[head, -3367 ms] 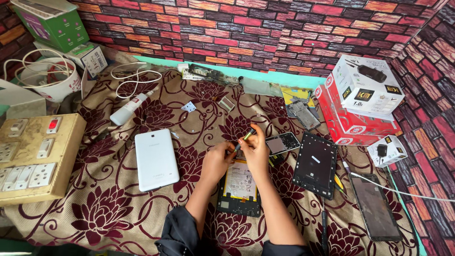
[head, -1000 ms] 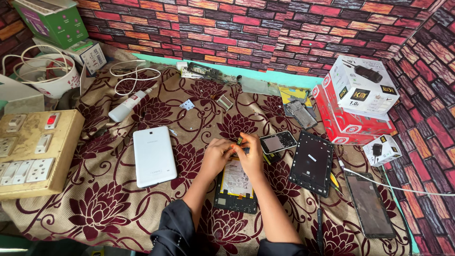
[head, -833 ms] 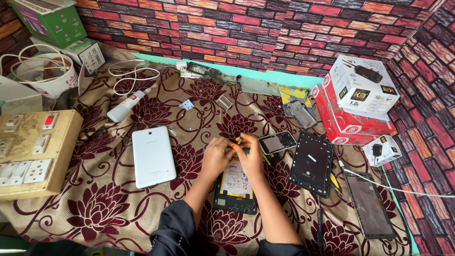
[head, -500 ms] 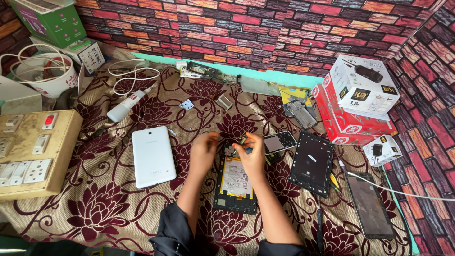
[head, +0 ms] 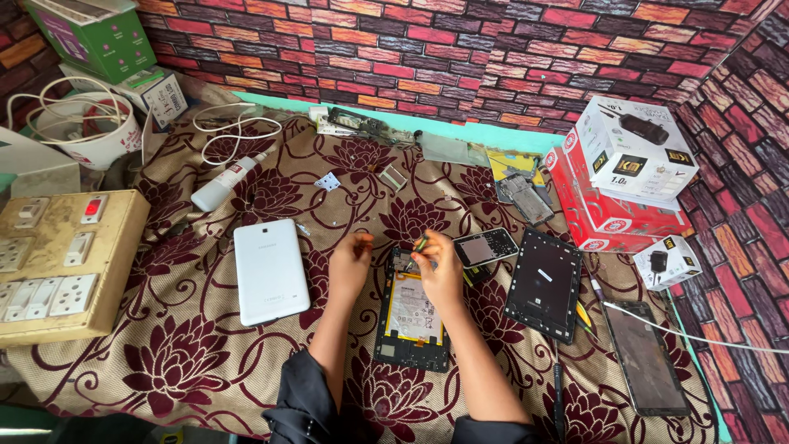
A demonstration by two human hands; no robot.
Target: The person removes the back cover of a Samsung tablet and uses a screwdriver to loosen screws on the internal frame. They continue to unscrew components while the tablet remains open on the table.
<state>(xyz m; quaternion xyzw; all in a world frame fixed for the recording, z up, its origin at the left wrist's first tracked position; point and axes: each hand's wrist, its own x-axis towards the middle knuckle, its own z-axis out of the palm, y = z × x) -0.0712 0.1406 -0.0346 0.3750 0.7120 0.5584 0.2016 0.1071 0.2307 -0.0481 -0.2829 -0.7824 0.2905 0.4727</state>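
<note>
White tablet back [head: 270, 270] is lying left of your left hand [head: 351, 265], whose fingers are pinching something tiny that could be dropping into the patterned cloth [head: 189, 362]. Your right hand [head: 438, 267], gripping a small tool [head: 421, 243], is risking slipping across the opened tablet [head: 411, 316].

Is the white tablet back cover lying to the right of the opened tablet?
No, the white back cover lies on the cloth to the left of the opened tablet, beyond the left hand.

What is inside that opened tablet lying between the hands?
Inside the opened tablet a pale flat battery fills the middle. The right hand covers the parts at its top edge.
</note>
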